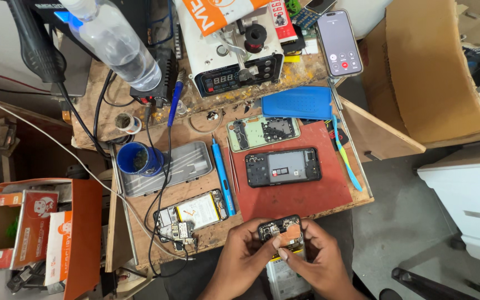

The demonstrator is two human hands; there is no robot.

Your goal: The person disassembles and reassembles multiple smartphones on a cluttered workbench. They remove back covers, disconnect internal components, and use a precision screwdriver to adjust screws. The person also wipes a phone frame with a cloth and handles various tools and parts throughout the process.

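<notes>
Gripping opened phone (282,236) between left hand (244,256) and right hand (313,256), long axis running near-far, right fingertips pinching its top.

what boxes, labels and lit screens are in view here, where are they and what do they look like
Phone: top centre-right of bench, tall rectangle, lit grey screen with round buttons, one red.
Digital display: front of the white machine, small dark strip, red digits.
Cardboard boxes: lower left, orange and white, open.
Orange label: top of the machine, white lettering.
</notes>
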